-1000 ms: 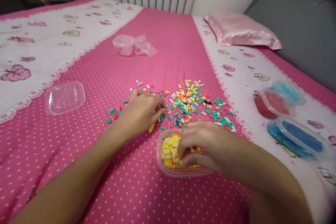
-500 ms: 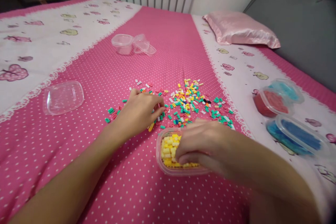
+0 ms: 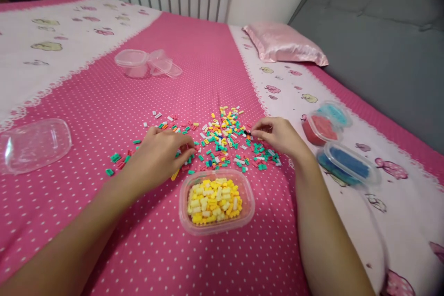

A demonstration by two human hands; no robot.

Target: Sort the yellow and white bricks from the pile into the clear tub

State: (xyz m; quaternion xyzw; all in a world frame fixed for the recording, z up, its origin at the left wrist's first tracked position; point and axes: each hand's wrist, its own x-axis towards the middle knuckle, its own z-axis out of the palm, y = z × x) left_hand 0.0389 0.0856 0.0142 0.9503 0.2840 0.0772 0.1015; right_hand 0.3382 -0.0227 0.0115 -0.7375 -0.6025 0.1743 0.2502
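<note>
Small plastic building bricks [image 3: 222, 132] in green, red, yellow, white and other colours lie scattered in the middle of the bed. Over the left part of the scatter is my left hand [image 3: 161, 152], palm down, its thumb and forefinger curled together; whatever is between them is hidden. At the right side, the fingertips of my right hand [image 3: 277, 135] pinch at some small black bricks [image 3: 247, 133]. Nearest me, between my forearms, a clear plastic tub [image 3: 217, 230] holds yellow and pale yellow bricks [image 3: 213, 201]. Neither hand touches the tub.
A clear lid [image 3: 38, 145] lies at left. Clear tubs and lids [image 3: 133, 62] sit farther back. To the right are tubs with red [image 3: 321, 129] and blue [image 3: 347, 164] contents and a light blue one [image 3: 335, 113]. A pink pillow [image 3: 286, 44] rests by the grey headboard [image 3: 374, 46].
My right hand has left the tub of yellow bricks and moved forward to the black bricks. My left hand stays over the left part of the scatter. The view has turned slightly right.
</note>
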